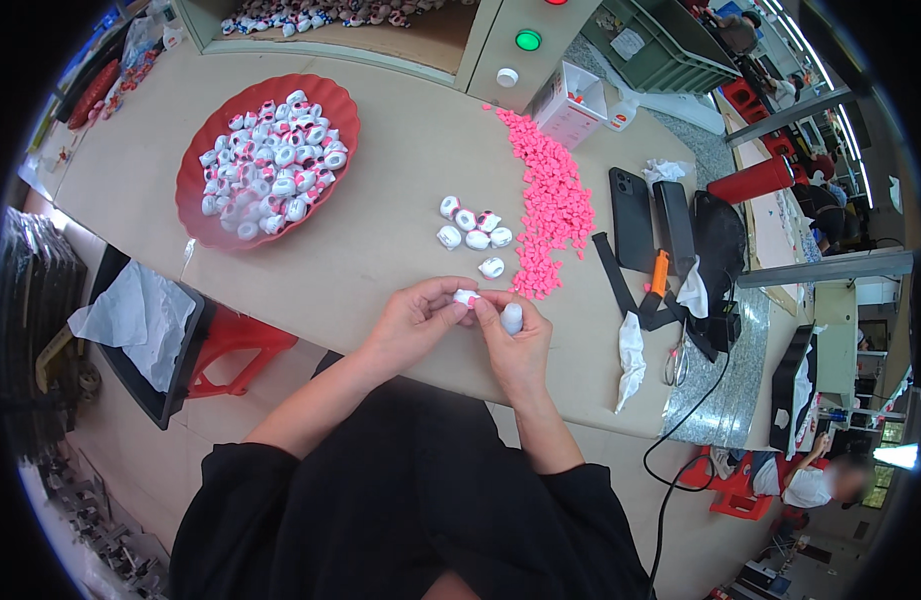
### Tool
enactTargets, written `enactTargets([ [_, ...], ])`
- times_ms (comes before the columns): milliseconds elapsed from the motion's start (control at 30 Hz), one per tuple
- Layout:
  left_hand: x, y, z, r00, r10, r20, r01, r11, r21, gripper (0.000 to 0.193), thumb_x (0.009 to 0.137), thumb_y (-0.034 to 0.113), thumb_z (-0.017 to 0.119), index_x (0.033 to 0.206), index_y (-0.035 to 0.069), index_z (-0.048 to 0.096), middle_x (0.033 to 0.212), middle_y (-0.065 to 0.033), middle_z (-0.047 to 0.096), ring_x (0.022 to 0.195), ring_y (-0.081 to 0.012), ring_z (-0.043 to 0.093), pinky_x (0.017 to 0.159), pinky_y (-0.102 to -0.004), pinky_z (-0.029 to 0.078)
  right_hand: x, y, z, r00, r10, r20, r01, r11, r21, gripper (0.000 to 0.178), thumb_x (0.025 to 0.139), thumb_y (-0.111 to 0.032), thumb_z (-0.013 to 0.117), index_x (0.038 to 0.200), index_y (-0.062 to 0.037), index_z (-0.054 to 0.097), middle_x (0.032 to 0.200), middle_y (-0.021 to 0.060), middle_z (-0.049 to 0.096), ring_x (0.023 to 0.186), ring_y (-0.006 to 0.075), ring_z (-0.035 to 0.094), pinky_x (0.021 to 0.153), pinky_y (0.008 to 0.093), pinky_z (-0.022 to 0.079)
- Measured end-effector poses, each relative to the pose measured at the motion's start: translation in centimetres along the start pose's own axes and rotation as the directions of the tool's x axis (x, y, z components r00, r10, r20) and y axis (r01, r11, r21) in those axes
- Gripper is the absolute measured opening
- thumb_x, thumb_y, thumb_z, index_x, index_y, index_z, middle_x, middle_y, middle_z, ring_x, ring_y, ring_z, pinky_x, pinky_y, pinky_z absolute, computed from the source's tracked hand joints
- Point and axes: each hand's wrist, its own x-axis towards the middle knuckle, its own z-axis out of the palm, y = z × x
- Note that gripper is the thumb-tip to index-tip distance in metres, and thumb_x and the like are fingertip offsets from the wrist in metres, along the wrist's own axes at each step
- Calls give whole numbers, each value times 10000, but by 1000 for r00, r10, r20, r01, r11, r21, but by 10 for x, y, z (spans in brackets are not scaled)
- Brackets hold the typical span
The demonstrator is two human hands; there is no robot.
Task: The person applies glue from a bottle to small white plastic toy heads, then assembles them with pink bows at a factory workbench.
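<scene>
My left hand (417,318) pinches a small white-and-pink plastic piece (465,298) between thumb and fingertips. The fingertips of my right hand (520,352) press on the same piece from the other side. A whitish rounded thing (511,318) shows at my right fingers; I cannot tell whether it is held or worn. Just beyond my hands lie several loose white pieces (477,240) with dark openings, and one white piece (491,267) sits closer. A long pile of tiny pink parts (555,195) stretches away beside them.
A red scalloped bowl (195,215) at the left is heaped with white-and-pink pieces. To the right lie a black phone (631,220), an orange-handled tool (659,272), scissors (675,362) and crumpled tissue (630,360). A machine cabinet (480,60) and white box (572,105) stand at the back.
</scene>
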Motion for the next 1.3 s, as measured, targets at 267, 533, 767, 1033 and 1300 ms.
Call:
enactTargets([
  [267, 1, 4, 3, 997, -58, -59, 56, 998, -37, 221, 818, -6, 482, 1033, -46, 513, 934, -89, 578, 839, -123, 559, 761, -246, 460, 3, 20, -5, 952, -305, 2, 301, 939, -166, 99, 739, 14, 589, 837, 5, 600, 749, 69, 576, 685, 109, 525, 611, 222, 417],
  [533, 3, 7, 8, 989, -92, -117, 92, 996, -6, 232, 796, -51, 440, 1010, -46, 529, 896, -81, 587, 794, -113, 564, 733, -233, 462, 5, 19, -4, 931, -364, 28, 361, 910, -204, 96, 721, 59, 566, 803, 13, 585, 726, 50, 541, 666, 93, 502, 588, 211, 396],
  [767, 5, 8, 7, 983, -132, -131, 130, 991, -22, 226, 792, -51, 442, 999, -50, 533, 889, -94, 589, 783, -118, 570, 723, -233, 464, 4, 20, 0, 896, -443, -16, 423, 865, -270, 75, 715, 26, 570, 788, 6, 568, 687, 71, 539, 641, 135, 526, 580, 241, 417],
  [1033, 5, 7, 5, 987, -128, -98, 121, 990, -65, 204, 798, 12, 524, 994, -42, 535, 880, -94, 591, 767, -121, 574, 713, -236, 467, 7, 24, -7, 921, -391, 4, 380, 893, -239, 84, 714, 23, 577, 797, 8, 576, 693, 68, 544, 643, 129, 526, 575, 230, 407],
  [1300, 5, 7, 4, 983, -151, -103, 145, 987, -63, 180, 796, -2, 516, 968, -47, 547, 869, -94, 592, 747, -127, 572, 695, -236, 469, 5, 21, -7, 909, -415, 41, 409, 871, -271, 117, 699, 29, 580, 813, 1, 575, 706, 80, 550, 629, 142, 528, 565, 240, 415],
])
